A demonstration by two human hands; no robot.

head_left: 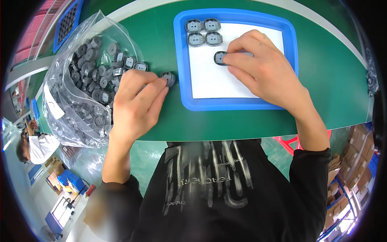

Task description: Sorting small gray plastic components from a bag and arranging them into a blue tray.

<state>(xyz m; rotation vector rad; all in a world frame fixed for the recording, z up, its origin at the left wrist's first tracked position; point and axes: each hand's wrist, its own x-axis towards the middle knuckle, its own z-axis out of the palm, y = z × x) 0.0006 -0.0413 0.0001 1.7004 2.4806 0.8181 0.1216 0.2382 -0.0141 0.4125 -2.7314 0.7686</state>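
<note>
Stretching under both grips, the green table (pixel 242 125) is the largest thing here; on it, to the left of the left grip, lies a clear plastic bag (pixel 66 129), and under the right grip there is a blue tray (pixel 234 105), whose bottom is lined with a white sheet (pixel 217 80).

The left hand (pixel 135 105) points upward from its bent wrist, with the back of the hand turned to the view and the fingers leaning to the right; the right hand (pixel 268 68) comes in from the lower right, its forearm slanting up and left, its forefinger strongly arched and the other fingers folded beside it.

The left fingertips are pinched on a grey part (pixel 169 79), which sits just at their ends, between the bag and the tray; whether it touches the table, I cannot tell. The right fingertips are closed on the right edge of a dark grey part (pixel 219 58), which is to the left of this grip, over the sheet; whether it is lifted, I cannot tell.

Above and to the left of the right grip stand four similar parts (pixel 196 39), in two rows of two; many loose grey pieces (pixel 88 60) fill the bag, left of the left grip.
</note>
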